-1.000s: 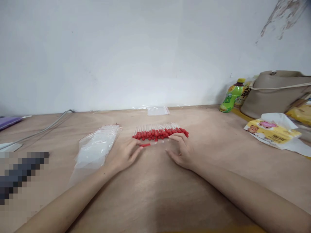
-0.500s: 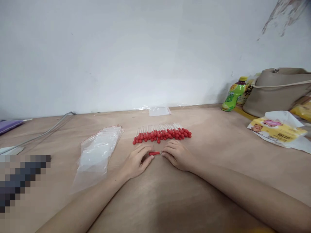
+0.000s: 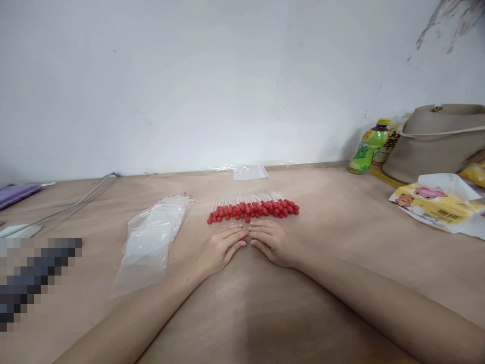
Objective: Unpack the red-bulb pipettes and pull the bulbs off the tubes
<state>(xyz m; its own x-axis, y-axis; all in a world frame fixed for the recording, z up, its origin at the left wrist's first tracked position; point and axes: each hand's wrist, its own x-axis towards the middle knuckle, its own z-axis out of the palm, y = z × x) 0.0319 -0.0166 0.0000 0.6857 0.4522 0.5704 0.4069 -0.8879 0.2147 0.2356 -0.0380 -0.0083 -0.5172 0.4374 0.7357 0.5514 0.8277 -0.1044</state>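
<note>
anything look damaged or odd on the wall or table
Yes: the pale white wall has ragged brown marks at upper right, breaking its mostly even surface; whether stains or damage, I can't tell.

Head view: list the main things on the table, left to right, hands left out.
Purple item → clear bags → red-tipped sticks → green bottle → tan bag.

AHEAD: red-bulbed droppers bar the way | LEFT: plastic bags hem in my left hand, slim gap before the droppers | RIGHT: wide-open tabletop from my right hand up to that yellow packet!
</note>
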